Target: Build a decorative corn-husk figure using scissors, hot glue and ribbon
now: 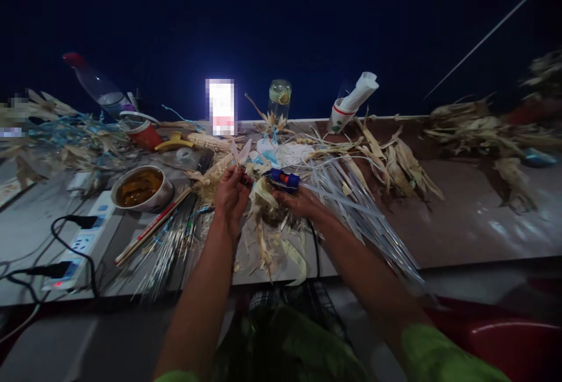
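My left hand (231,192) is closed, pinching a small piece with pale, petal-like tips (240,151) that stick up above the fingers; it looks like corn husk. In my right hand (302,202) is a blue hot glue gun (285,179) with a red part. Its nozzle points left toward my left fingers, and a clear glue stick (325,192) runs out of its back. Beneath both hands lie loose scraps of dry corn husk (263,236). Whether the nozzle touches the piece, I cannot tell.
Clear glue sticks (373,224) lie to the right, near dry husks (408,168). On the left are a bowl of brown liquid (143,206), thin metal wires (169,262) and a power strip (85,241). A bright screen (222,104), a jar (280,98) and a paper cup (340,117) stand behind.
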{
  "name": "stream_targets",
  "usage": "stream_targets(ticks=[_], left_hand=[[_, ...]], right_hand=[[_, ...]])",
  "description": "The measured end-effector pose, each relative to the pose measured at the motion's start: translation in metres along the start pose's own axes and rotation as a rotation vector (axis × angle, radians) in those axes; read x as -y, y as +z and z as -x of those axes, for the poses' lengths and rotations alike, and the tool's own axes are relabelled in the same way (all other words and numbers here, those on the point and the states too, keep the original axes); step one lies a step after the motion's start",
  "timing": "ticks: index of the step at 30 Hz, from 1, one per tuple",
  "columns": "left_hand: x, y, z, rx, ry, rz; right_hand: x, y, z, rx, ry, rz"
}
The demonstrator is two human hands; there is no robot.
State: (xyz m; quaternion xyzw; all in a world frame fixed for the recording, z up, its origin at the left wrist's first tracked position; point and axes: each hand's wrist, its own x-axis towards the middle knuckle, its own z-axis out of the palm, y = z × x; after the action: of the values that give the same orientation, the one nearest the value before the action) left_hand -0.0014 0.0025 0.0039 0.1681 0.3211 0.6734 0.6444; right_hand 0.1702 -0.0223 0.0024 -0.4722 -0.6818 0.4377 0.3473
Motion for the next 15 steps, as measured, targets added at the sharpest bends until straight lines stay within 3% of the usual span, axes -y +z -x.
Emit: stream_targets(ticks=[8,15], left_hand=[[0.0001,0.0001,0.0011,0.041,-0.004,0.031],[0.0002,-0.0019,-0.0022,0.011,0.005,0.020]], right_hand=[[-0.0047,-0.0034,-0.0028,-0.014,-0.046,-0.012],[0.0012,-0.0011,-0.0004,0.015,0.038,-0.027]])
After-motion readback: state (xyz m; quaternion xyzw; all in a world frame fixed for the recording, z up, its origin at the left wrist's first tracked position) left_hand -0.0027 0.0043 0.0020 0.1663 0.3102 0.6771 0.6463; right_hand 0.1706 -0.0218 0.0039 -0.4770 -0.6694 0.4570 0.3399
